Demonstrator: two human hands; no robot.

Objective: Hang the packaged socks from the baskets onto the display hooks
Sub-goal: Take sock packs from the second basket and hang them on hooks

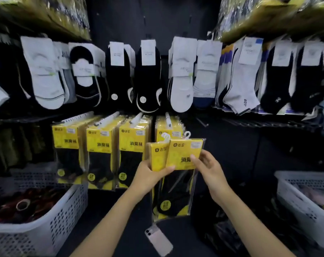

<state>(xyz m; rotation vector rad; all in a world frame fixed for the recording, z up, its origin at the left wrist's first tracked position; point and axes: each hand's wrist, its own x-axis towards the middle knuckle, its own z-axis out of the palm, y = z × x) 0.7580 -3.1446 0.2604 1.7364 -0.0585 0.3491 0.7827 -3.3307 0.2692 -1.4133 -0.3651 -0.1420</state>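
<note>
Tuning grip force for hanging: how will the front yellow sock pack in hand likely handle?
Probably light: left hand and right hand hold the front sock pack with fingers alone. Glossy clear sleeve, so likely slippery. Card top looks stiff; sock end below may flop.

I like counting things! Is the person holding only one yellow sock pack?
No, two show: the left pack gripped by the left hand, and the right pack overlapping it, pinched by the right hand.
</note>
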